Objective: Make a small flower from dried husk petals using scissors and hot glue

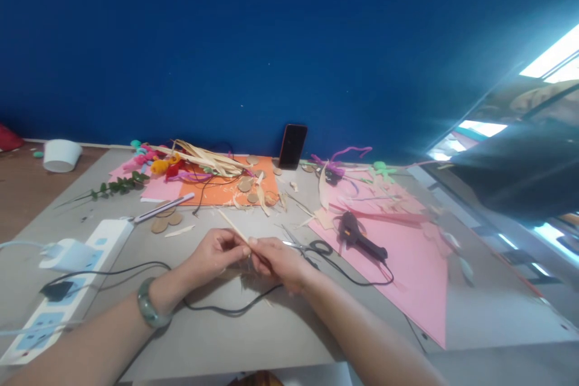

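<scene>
A thin pale strip [232, 225], straw- or husk-like, slants up and away from between my two hands. My left hand [221, 250] pinches it with thumb and fingertips; a green bangle [151, 304] circles that wrist. Right beside it, my right hand [274, 256] grips the strip's lower end with curled fingers. Scissors with black handles [320, 247] lie just right of my right hand, partly hidden by it. Under my hands some dry scraps [246, 280] are scattered, mostly covered.
A black glue gun [362, 238] rests on pink sheets [407, 277] at right, its cord crossing the table. At left lies a white power strip [97, 262]. Pale strips [212, 160] lie over orange paper [199, 196]. A phone [293, 146] leans against the blue wall; a white cup [62, 155] stands left.
</scene>
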The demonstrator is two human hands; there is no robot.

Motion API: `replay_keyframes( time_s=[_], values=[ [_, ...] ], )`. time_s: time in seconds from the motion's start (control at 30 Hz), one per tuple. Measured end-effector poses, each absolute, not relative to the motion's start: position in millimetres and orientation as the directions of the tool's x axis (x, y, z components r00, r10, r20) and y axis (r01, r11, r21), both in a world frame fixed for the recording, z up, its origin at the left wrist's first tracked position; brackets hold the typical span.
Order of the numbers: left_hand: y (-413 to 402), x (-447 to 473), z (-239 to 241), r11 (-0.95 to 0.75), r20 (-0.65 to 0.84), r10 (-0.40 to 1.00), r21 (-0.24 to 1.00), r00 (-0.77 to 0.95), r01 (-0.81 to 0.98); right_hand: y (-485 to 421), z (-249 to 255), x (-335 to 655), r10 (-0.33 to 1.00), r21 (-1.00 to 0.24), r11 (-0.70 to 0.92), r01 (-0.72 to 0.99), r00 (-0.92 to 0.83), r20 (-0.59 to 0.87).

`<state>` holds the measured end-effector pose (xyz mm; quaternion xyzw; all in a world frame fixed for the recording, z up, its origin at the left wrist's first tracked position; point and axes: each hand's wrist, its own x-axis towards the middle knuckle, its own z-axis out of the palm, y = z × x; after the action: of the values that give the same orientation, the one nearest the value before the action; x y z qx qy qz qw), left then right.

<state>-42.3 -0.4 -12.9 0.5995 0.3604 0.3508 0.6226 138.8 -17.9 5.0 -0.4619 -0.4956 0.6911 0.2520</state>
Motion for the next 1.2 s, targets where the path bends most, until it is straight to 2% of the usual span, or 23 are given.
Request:
replay_keyframes(
  time_s=[0.33,0.5,0.6,0.73,0.87,1.03,1.2],
  values=[
    [1.5,-47.3,-4.8,0.018,-0.041,0.898,0.998,0.438,0.056,-16.6,14.2,147.3,0.770,-0.833,-0.543,-0.108,-0.461,-0.442],
    [-0.2,-47.0,-3.4,0.055,-0.057,0.900,0.998,0.431,0.017,-14.0,17.6,150.6,0.847,-0.845,-0.480,-0.238,-0.377,-0.375],
    [-1.3,-44.5,-2.3,0.075,-0.064,0.907,0.997,0.417,-0.009,-14.1,16.5,150.0,0.909,-0.920,-0.364,-0.143,-0.267,-0.318],
    [-1.6,-41.0,-6.0,0.076,-0.069,0.910,0.997,0.409,0.001,-18.9,12.8,143.9,0.929,-0.969,-0.245,0.015,-0.283,-0.239],
    [-1.4,-38.4,-13.4,0.080,-0.077,0.900,0.997,0.428,0.010,-22.2,10.4,139.2,0.930,-0.982,-0.191,0.003,-0.319,-0.182],
    [-0.7,-36.3,-15.6,0.134,-0.112,0.899,0.991,0.424,-0.023,-21.8,8.5,138.8,0.928,-0.982,-0.188,0.010,-0.325,-0.181],
    [1.1,-38.1,-13.4,0.157,-0.125,0.924,0.986,0.361,-0.061,-22.4,7.7,140.2,0.952,-0.981,-0.171,0.092,-0.243,-0.188]
  ],
)
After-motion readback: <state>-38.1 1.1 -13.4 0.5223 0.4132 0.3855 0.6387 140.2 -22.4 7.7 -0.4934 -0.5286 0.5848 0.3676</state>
